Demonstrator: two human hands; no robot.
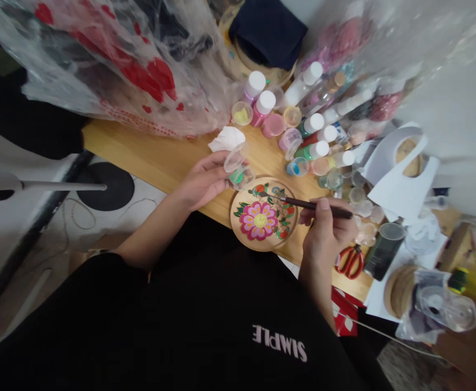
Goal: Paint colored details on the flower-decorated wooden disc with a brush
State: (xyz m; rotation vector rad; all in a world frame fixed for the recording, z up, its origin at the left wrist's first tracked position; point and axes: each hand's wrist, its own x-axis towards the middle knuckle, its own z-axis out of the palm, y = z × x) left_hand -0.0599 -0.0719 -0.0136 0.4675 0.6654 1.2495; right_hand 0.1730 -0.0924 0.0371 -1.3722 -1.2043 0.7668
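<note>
My left hand (206, 182) is closed on a small clear plastic cup (238, 176) with green paint in it and its lid flipped up. A round wooden plate (238, 220) lies at the table's front edge, close to my body. On it is a painted pink flower (258, 221) with a yellow centre, ringed by green leaves and orange-red shapes. My right hand (328, 225) grips a dark-handled paintbrush (315, 205). The brush tip is over the upper part of the plate, by the leaves; whether it touches the surface I cannot tell.
White-capped paint bottles (265, 103) and several small paint cups (273, 125) crowd the back of the table (152, 157). A crumpled tissue (227, 139) lies beyond my left hand. Red-handled scissors (350, 262) and a phone (384, 251) lie to the right. A large plastic bag (140, 70) fills the back left.
</note>
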